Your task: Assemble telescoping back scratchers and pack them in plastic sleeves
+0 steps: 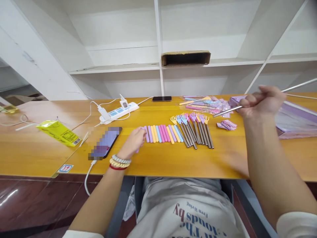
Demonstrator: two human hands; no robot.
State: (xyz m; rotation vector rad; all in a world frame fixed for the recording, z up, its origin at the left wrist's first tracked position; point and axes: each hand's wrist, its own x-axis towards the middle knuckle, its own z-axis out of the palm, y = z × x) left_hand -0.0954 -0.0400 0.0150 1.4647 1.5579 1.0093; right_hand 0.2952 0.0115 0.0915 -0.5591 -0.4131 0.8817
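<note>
The row of coloured handles point(162, 133) lies on the table point(158, 162), and it is my landmark. At its left end, the left hand point(133, 142) has its fingers closed around a purple handle point(137, 151), of which only small parts are visible. To the right of the row and raised above the table, the right hand point(260, 101) is folded firmly around a thin metal rod point(228, 111), which sticks out on both sides. Just beside the row, on its right, lie the claw-headed sticks point(196, 132).
</note>
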